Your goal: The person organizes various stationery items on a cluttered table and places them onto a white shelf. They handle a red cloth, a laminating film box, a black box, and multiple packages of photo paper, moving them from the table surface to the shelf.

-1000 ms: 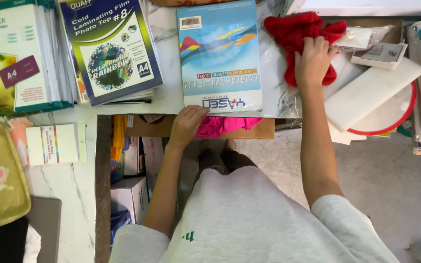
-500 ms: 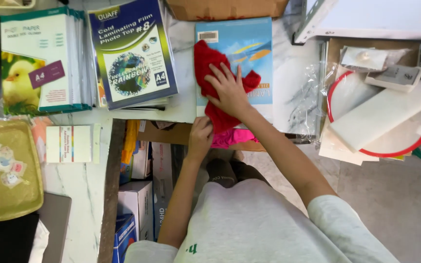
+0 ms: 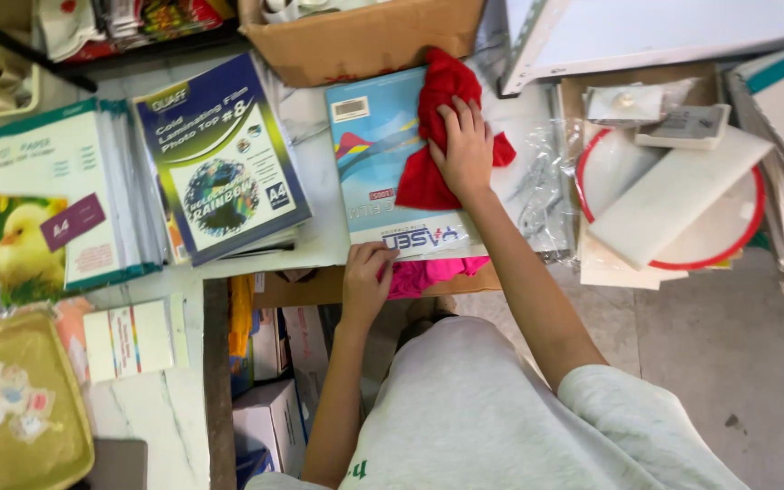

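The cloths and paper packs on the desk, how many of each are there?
Red cloth, under the right hand: 1
Pink cloth, beside the left hand: 1
Paper packs, light blue, dark blue, green-edged: 3
Total: 5

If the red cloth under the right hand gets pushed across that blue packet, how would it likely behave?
The red cloth lies bunched and creased under the right hand, so it is probably floppy and would fold rather than slide flat. The blue packet looks glossy, so it may shift; the left hand pins its near edge.
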